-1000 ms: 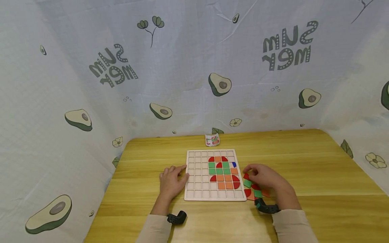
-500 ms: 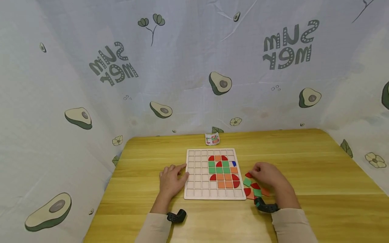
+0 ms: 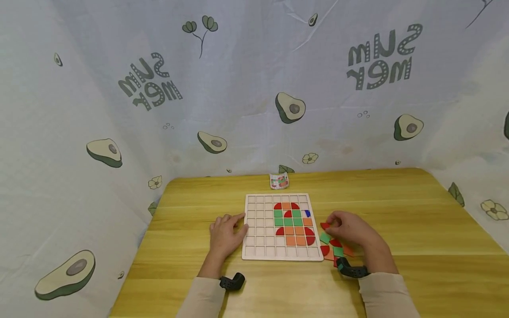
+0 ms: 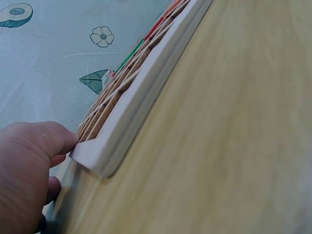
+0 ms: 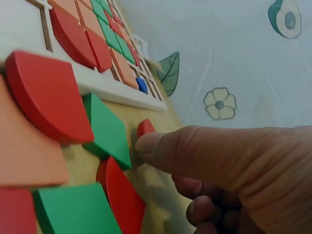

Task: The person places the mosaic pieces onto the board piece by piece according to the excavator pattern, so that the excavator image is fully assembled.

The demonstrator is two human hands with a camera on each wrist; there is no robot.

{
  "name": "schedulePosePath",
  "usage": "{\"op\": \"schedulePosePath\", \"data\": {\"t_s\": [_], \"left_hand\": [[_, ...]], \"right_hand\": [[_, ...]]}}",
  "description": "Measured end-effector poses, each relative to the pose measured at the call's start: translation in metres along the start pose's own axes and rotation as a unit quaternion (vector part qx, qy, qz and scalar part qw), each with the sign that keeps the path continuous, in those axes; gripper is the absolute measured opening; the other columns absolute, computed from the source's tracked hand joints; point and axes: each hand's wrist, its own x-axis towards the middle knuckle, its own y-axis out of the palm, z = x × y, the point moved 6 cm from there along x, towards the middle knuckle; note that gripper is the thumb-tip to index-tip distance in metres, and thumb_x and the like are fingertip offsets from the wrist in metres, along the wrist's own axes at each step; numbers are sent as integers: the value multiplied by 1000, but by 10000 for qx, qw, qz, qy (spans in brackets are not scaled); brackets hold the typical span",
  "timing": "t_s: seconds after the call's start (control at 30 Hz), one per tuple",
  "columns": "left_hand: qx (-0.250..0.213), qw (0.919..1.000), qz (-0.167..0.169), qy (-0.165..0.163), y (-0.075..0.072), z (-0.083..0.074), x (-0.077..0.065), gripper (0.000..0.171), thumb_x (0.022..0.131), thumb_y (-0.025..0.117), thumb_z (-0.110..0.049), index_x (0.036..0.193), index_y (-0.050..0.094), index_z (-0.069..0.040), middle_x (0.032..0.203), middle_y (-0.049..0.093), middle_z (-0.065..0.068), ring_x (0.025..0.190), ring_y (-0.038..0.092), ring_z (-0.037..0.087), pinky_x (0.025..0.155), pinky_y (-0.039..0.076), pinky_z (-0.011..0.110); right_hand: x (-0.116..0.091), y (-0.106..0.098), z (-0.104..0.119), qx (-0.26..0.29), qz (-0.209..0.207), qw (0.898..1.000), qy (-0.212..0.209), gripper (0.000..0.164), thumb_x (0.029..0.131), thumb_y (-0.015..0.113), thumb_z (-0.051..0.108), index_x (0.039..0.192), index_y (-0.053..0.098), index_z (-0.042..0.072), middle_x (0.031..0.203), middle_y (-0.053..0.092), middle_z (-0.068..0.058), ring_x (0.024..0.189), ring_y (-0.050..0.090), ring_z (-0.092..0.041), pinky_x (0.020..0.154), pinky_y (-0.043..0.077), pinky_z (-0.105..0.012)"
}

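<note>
A pale wooden grid board [image 3: 258,253] lies flat on the table, with red, orange and green pieces set in its right half. My left hand [image 3: 226,238] rests at its left edge, fingers extended; in the left wrist view the thumb [image 4: 61,139] touches the board's corner. Just right of the board, my right hand [image 3: 351,229] pinches a red quarter-circle piece [image 3: 324,225] between thumb and fingers. The right wrist view shows the thumb over most of that red piece [image 5: 145,127]. Close below the fingers lies a green square piece [image 5: 106,127].
Loose pieces are heaped along the board's right edge, among them a red quarter-circle [image 3: 324,250] and an orange square [image 3: 329,256]. A small blue piece [image 3: 307,213] sits in a right-column cell. Behind the board stands a small pattern card [image 3: 279,181], before a printed cloth [image 3: 246,88].
My right hand has taken hold of the red quarter-circle, and the piece has shifted slightly and turned beside the board. My left hand stays at the board's left edge.
</note>
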Motion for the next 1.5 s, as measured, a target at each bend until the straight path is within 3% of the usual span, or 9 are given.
{"op": "schedulePosePath", "data": {"t_s": [0.17, 0.37, 0.5, 0.8, 0.97, 1.07, 1.2, 1.3, 1.5], "left_hand": [[-8, 10000, 58, -3, 0, 0, 0, 41, 92, 67, -44, 130, 71, -30, 89, 61, -6, 85, 46, 16, 80, 31, 38], [-5, 10000, 59, 23, -1, -2, 1, 40, 93, 67, -44, 131, 71, -30, 88, 60, -6, 84, 45, 16, 80, 31, 38], [27, 10000, 83, 28, 0, -3, 2, 40, 93, 67, -44, 131, 70, -31, 88, 59, -6, 84, 45, 15, 80, 30, 37], [9, 9998, -74, 162, -3, -6, 1, 39, 92, 68, -42, 128, 72, -29, 86, 59, -6, 82, 44, 15, 78, 30, 37], [51, 10000, 11, 75, -1, -3, 2, 40, 93, 67, -43, 130, 71, -30, 89, 60, -6, 84, 45, 15, 80, 31, 37], [74, 10000, 64, 12, 0, -1, 2, 40, 93, 66, -44, 131, 70, -31, 89, 60, -6, 84, 45, 15, 81, 31, 37], [63, 10000, 58, 3, -1, -1, 0, 40, 93, 66, -44, 130, 71, -30, 88, 60, -6, 84, 44, 15, 80, 31, 37], [54, 10000, 42, 11, -2, -1, 0, 40, 93, 66, -44, 130, 71, -30, 88, 60, -6, 84, 45, 15, 80, 31, 37], [26, 10000, 24, 7, 0, 0, 1, 40, 93, 67, -44, 130, 71, -30, 89, 60, -5, 84, 45, 15, 79, 31, 37]], "right_hand": [[-1, 12, 34, -103, -59, 9987, -495, 23, 92, 75, 24, 103, 64, 8, 82, 56, -2, 73, 51, -18, 63, 42, -31], [0, 54, 87, -472, 191, 9889, -1397, 17, 88, 79, 29, 92, 66, 18, 71, 53, 5, 67, 49, -11, 61, 39, -26], [-1, 75, 104, -825, 219, 9802, -1788, 15, 87, 80, 27, 90, 67, 21, 70, 53, 10, 66, 49, -8, 62, 40, -25], [-1, 78, 102, -816, 81, 9879, -1313, 15, 87, 79, 25, 95, 68, 21, 73, 55, 7, 69, 50, -12, 65, 41, -31], [-1, 76, 105, -779, 79, 9858, -1482, 13, 90, 76, 25, 100, 69, 22, 75, 56, 9, 70, 51, -10, 66, 43, -30], [-1, 76, 106, -816, 35, 9850, -1522, 9, 90, 76, 23, 91, 68, 21, 73, 55, 8, 68, 49, -11, 64, 41, -30], [-1, 75, 105, -924, -97, 9862, -1373, 20, 89, 77, 23, 77, 62, 22, 69, 53, 7, 66, 48, -12, 62, 39, -30], [-3, 67, 101, -829, -156, 9886, -1248, 17, 90, 76, 24, 78, 64, 22, 70, 55, 6, 67, 49, -13, 63, 40, -31], [-15, 27, 76, -392, -250, 9953, -852, 13, 96, 71, 28, 100, 69, 16, 76, 55, -1, 67, 50, -17, 59, 42, -31]]}}
